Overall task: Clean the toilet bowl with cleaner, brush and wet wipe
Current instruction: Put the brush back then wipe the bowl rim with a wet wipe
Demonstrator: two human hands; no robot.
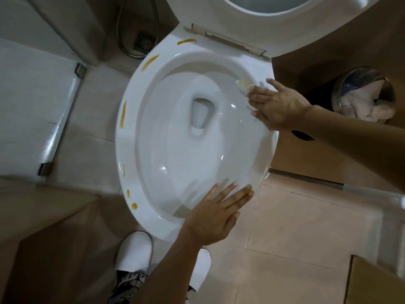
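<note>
Looking down the bowl, I saw its long axis run from the hinge at the top of the view toward my feet, and that set the coming move. My right hand (279, 106) lay flat on the right-side rim of the toilet bowl (127, 137), fingers straight and together, pressing a crumpled wet wipe (246, 85) that already showed a yellow smear. My left hand (215, 213) rested flat on the near rim, fingers spread, holding nothing. The two hands were well apart.

The remaining orange-yellow streaks (123, 115) all sat on the far-left rim, strung from near the hinge round to the near-left curve. I judged the left hand nearer to the lower marks, but the wipe was under the right, so it would have to cross or travel round the rim.

The porcelain was glossy, smooth and hard, with bright highlights; the streaks looked thick and gel-like. The wipe was soft, limp, bunched. The raised seat (274, 23) was matte white plastic.
</note>
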